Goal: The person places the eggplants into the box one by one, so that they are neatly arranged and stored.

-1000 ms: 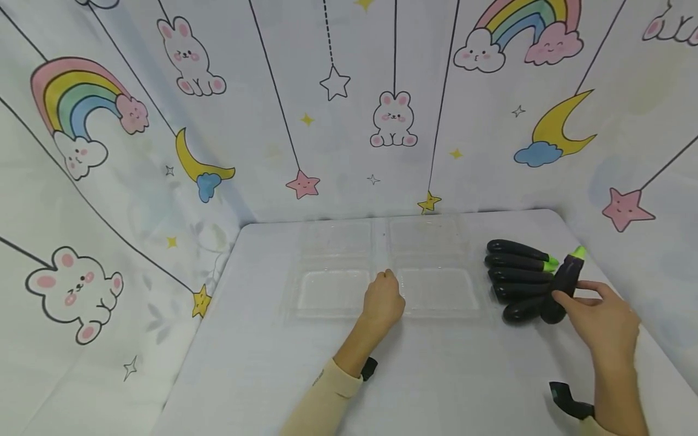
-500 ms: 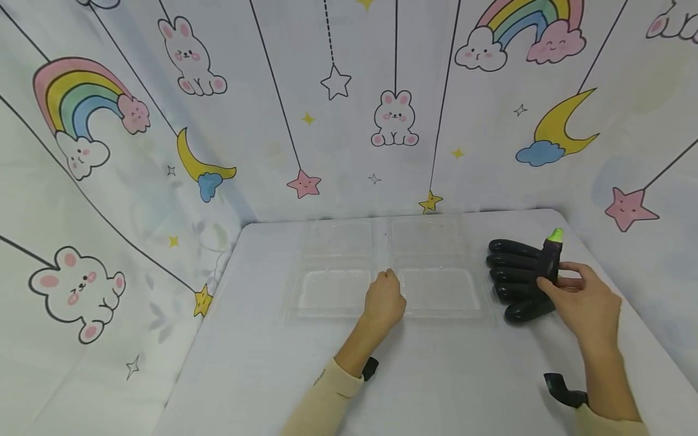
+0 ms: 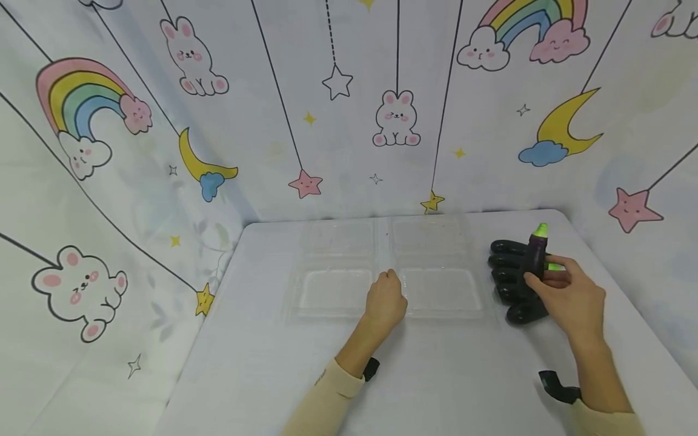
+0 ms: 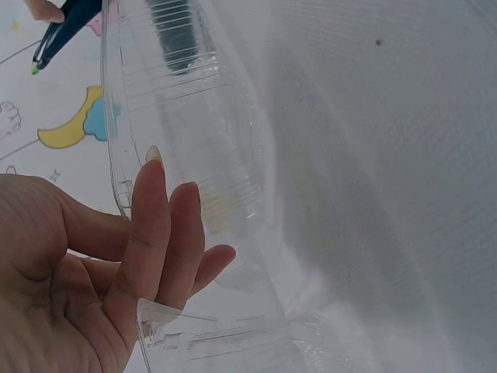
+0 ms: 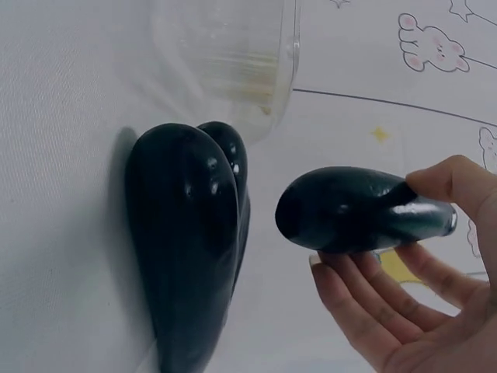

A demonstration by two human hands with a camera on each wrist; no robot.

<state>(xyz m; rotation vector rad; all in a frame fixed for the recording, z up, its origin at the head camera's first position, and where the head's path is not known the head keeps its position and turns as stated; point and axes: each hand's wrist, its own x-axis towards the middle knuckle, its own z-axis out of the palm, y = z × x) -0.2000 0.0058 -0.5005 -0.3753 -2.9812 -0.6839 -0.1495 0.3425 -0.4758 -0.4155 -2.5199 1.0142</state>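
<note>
In the head view my right hand (image 3: pixel 575 300) grips a dark purple eggplant (image 3: pixel 533 257) with a bright green stem end pointing up. The right wrist view has this eggplant (image 5: pixel 342 210) between thumb and fingers, apart from the others. Below it lies a row of several eggplants (image 3: pixel 504 275), partly hidden by the held one and the hand. My left hand (image 3: pixel 386 300) is at the gap between two clear plastic clamshell boxes. Its fingers (image 4: pixel 151 217) are loosely bent beside the box wall in the left wrist view, holding nothing visible.
The left clear box (image 3: pixel 335 313) and the right clear box (image 3: pixel 444 313) stand side by side at the table's back, lids open behind them. A printed cloth (image 3: pixel 349 145) hangs behind the white table (image 3: pixel 436 387). Black wrist mounts (image 3: pixel 561 390) stick out near the forearms.
My right hand has lifted the eggplant slightly and moved it left over the row, turning it more upright. The left hand stays at the gap between the boxes.
</note>
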